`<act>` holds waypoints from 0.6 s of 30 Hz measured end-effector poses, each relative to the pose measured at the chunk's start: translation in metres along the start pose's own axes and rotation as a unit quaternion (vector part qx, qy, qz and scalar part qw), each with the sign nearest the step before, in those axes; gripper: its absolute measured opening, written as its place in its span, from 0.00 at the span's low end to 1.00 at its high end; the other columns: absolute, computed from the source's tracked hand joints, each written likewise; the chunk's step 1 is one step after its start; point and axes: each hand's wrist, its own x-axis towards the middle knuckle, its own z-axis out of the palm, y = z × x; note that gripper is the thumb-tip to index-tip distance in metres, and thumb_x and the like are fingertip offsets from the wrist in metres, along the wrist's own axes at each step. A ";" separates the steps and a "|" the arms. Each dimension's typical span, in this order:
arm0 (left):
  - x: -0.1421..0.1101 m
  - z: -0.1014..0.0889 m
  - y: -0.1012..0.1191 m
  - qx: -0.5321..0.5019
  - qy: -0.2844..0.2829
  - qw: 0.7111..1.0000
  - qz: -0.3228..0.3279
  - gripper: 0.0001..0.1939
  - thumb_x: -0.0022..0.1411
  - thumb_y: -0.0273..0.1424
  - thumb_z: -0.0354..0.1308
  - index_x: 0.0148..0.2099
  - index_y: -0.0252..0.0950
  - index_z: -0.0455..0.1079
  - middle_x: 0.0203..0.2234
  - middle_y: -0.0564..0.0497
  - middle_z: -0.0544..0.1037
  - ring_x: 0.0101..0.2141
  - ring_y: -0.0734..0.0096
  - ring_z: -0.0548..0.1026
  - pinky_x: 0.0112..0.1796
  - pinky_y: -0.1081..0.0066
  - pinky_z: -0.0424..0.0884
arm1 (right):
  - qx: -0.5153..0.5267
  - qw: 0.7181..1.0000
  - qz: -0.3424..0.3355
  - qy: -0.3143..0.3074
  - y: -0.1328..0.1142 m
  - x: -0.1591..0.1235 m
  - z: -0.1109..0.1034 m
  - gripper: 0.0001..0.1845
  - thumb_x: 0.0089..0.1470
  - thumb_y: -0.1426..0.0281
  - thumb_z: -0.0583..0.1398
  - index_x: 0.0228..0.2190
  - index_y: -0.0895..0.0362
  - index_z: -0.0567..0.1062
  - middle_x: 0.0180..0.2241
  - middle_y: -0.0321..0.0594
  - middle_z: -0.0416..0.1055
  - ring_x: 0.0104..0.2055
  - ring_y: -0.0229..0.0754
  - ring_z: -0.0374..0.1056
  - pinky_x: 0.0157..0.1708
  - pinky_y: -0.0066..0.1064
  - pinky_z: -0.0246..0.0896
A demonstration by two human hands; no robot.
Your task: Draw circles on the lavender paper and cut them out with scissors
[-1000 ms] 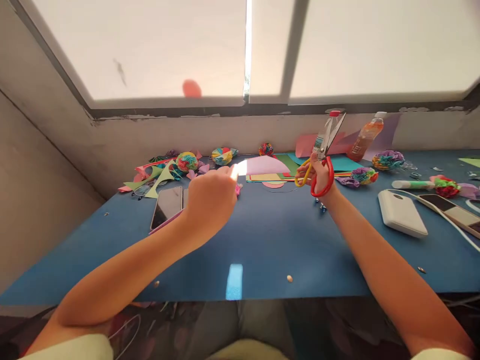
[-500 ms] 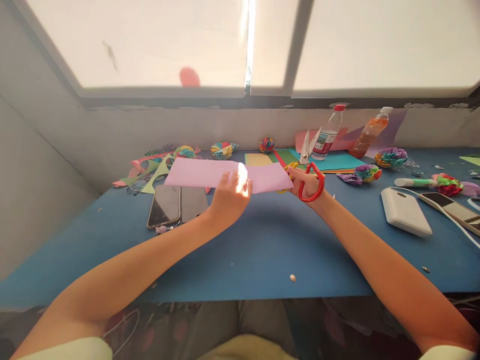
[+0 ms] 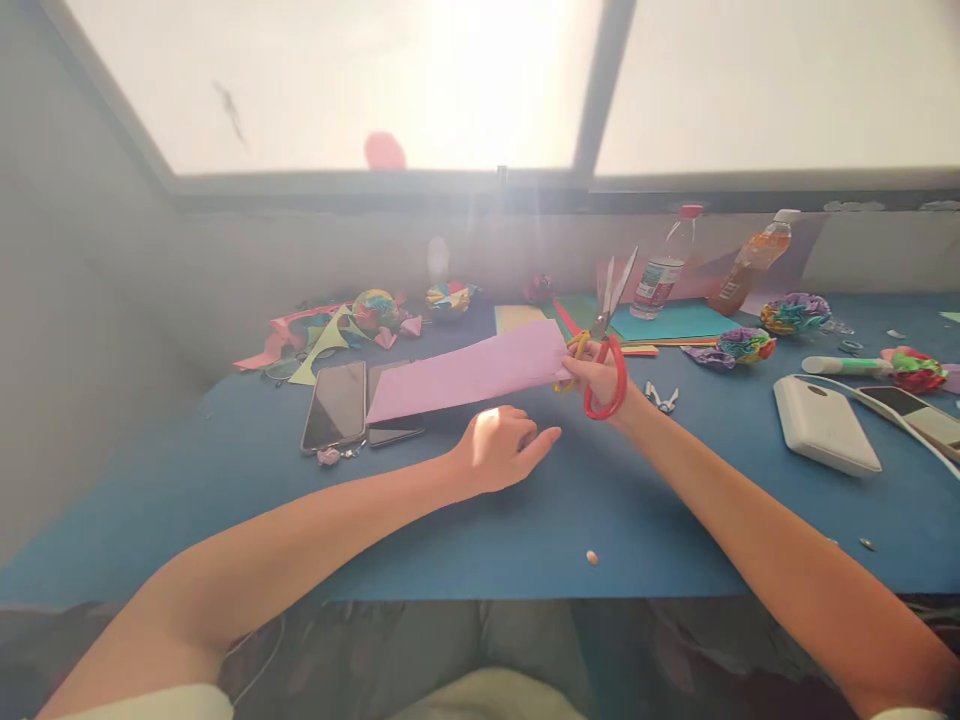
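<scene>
One end of the paper (image 3: 469, 371) is now pinched over the desk (image 3: 517, 545) by the right hand (image 3: 596, 375) alone, scissors (image 3: 601, 322) hooked there too — the left hand (image 3: 499, 448) has let go and sits empty, loosely curled, nearer than the paper. Behind it, right, the red-capped bottle's label (image 3: 654, 286) is unreadable.

Plain lilac-pink paper (image 3: 472, 370) showed pale over a blue table (image 3: 465, 550).
The scissors (image 3: 600, 324) paired one red and one yellow handle loop with silvery blades; the clear bottle (image 3: 660, 275) had a red cap, the orange bottle (image 3: 754, 260) a white one; the power bank (image 3: 825, 425) was white, a sheet (image 3: 675, 318) turquoise, and the ruffled flower (image 3: 746, 345) mixed purple, green, yellow and red.
</scene>
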 end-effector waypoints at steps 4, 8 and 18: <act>0.002 -0.004 -0.004 -0.287 0.015 0.955 -0.071 0.28 0.65 0.52 0.37 0.34 0.36 0.67 0.30 0.47 0.74 0.33 0.67 0.72 0.34 0.67 0.68 | 0.085 0.994 0.026 -0.057 -0.008 -0.010 0.009 0.22 0.29 0.65 0.70 0.24 0.56 0.63 0.25 0.32 0.63 0.26 0.34 0.61 0.25 0.30 0.60; 0.005 -0.015 -0.002 -0.419 0.091 0.892 -0.145 0.24 0.63 0.51 0.43 0.36 0.36 0.67 0.33 0.45 0.74 0.37 0.65 0.71 0.41 0.64 0.68 | 0.031 0.999 -0.029 -0.027 -0.005 -0.022 0.016 0.21 0.34 0.64 0.70 0.27 0.55 0.65 0.26 0.30 0.63 0.25 0.34 0.62 0.26 0.31 0.61; 0.017 -0.051 -0.015 -0.417 0.234 0.847 -0.233 0.26 0.65 0.51 0.40 0.25 0.38 0.60 0.22 0.50 0.69 0.27 0.71 0.69 0.35 0.67 0.68 | -0.026 0.958 0.094 -0.268 -0.008 -0.047 0.036 0.41 0.33 0.31 0.55 0.31 0.55 0.68 0.41 0.48 0.73 0.36 0.44 0.69 0.27 0.31 0.60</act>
